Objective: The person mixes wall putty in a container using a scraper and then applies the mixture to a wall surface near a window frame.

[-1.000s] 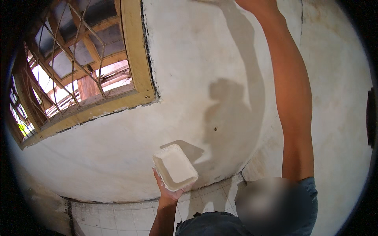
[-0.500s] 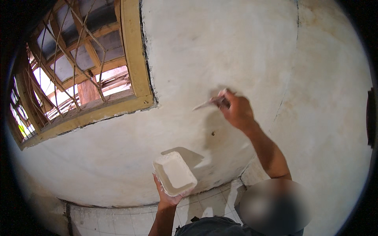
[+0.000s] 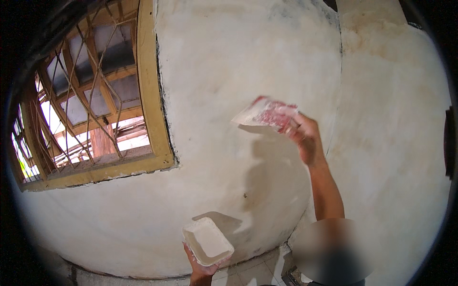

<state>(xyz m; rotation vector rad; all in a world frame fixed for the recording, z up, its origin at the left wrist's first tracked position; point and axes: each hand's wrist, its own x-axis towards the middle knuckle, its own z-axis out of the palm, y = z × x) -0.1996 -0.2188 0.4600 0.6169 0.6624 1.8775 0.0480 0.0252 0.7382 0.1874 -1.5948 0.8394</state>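
My right hand (image 3: 305, 133) is raised in front of the pale wall, its fingers closed round a flat red scraper (image 3: 269, 114) smeared with white. The pale edge of the scraper points left, close to the wall; whether it touches cannot be told for sure. Lower down, my left hand (image 3: 204, 267) grips a shallow, off-white rectangular tub (image 3: 194, 245) from below, tilted so that its inside shows. White material lies in the tub, and white smears mark the fingers beneath it.
A yellow-brown window frame (image 3: 164, 157) with metal bars stands at the left. The patchy whitish wall (image 3: 210, 62) meets another wall (image 3: 386, 119) at a corner on the right. Floor tiles (image 3: 253, 271) show along the bottom, and a dark object (image 3: 449, 143) sits at the right rim.
The scraper has turned from edge-on to showing its broad face, and my right hand has shifted slightly right. The view has tilted up, so the tub and left hand sit lower.
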